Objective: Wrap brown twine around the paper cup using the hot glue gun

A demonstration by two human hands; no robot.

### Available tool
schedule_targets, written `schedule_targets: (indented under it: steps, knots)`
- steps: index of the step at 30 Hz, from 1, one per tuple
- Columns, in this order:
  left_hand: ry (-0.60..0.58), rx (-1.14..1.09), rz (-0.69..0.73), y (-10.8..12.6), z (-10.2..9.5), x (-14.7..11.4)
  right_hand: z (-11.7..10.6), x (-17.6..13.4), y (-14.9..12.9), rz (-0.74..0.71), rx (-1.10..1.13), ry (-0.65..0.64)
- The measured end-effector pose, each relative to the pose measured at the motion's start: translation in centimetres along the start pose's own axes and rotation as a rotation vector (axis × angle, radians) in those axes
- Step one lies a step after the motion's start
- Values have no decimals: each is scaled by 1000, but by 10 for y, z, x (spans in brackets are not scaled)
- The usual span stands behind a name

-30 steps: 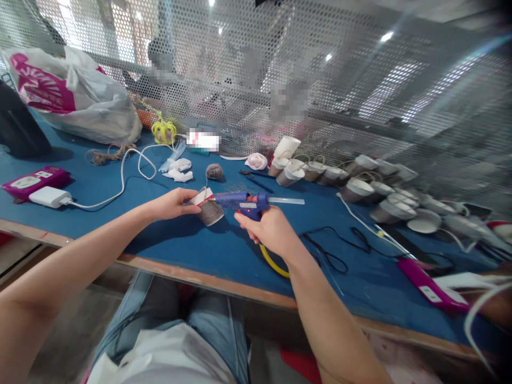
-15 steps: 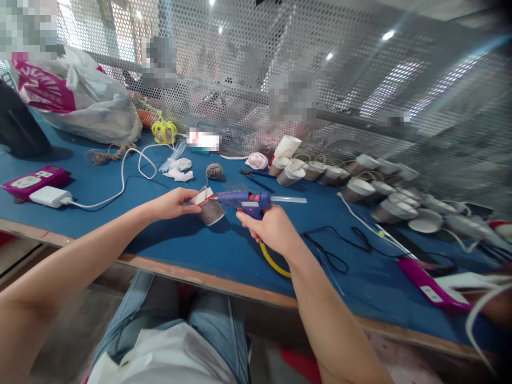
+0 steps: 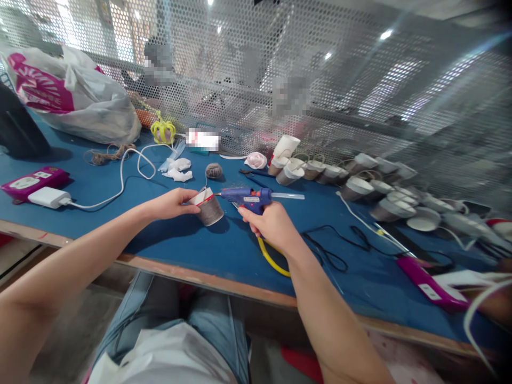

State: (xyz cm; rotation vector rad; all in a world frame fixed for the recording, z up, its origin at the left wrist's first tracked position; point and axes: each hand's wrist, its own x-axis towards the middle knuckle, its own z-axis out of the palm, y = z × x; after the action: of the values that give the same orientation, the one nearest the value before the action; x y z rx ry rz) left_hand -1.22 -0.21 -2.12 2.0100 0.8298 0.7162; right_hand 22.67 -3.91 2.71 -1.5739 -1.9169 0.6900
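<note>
My left hand [image 3: 180, 204] grips a paper cup [image 3: 210, 211] by its white end, tilted above the blue table. Grey yarn covers most of the cup, and a red band shows near the white part. A strand runs from it to a small ball of grey yarn [image 3: 213, 170] behind. In my right hand [image 3: 270, 221] is a blue hot glue gun [image 3: 244, 197], its fingers wrapped round the handle. The nozzle points left, close to the cup's red band; whether it touches is unclear. A clear glue stick [image 3: 288, 196] protrudes from the gun's back.
Pliers [image 3: 256, 173] lie behind the glue gun. Many wrapped cups [image 3: 358, 188] stand at the right, near a purple power strip [image 3: 432, 285] and black cable [image 3: 326, 250]. Another purple strip [image 3: 36, 181] with a white charger, and a plastic bag [image 3: 92, 106], are at left. A mesh panel stands behind.
The glue gun's nozzle has lifted slightly and shifted a little right along the cup's edge. More of the red band shows. My left hand keeps its hold on the cup.
</note>
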Motion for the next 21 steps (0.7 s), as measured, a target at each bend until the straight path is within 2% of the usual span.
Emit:
schedule_targets:
  steps: [6,21]
  knots:
    - [-17,62,19,0,-2,0,-2,-1,0,6,22,-1]
    - [-13,54,13,2,-2,0,-2,0,5,3,75,-21]
